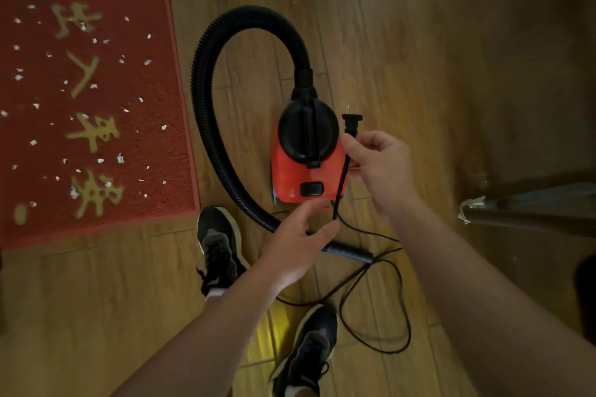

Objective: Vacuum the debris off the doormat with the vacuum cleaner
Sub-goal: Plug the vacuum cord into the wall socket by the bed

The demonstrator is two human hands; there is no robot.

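A red doormat (pixel 135 145) with gold characters lies on the floor at the left, strewn with several white paper scraps (pixel 120 158). A small red and black vacuum cleaner (pixel 306 164) stands on the floor in the middle; its black ribbed hose (pixel 206 80) loops left and back to a nozzle (pixel 348 251) near my feet. My right hand (pixel 377 164) pinches the black power cord just below the plug (pixel 351 122), held up beside the vacuum. My left hand (pixel 300 235) pinches the same cord (pixel 340 190) lower down.
The rest of the cord (pixel 400 325) lies in loose loops on the wooden floor between and to the right of my two black shoes (pixel 219 248). A dark metal furniture leg or bar (pixel 529 206) juts in from the right edge.
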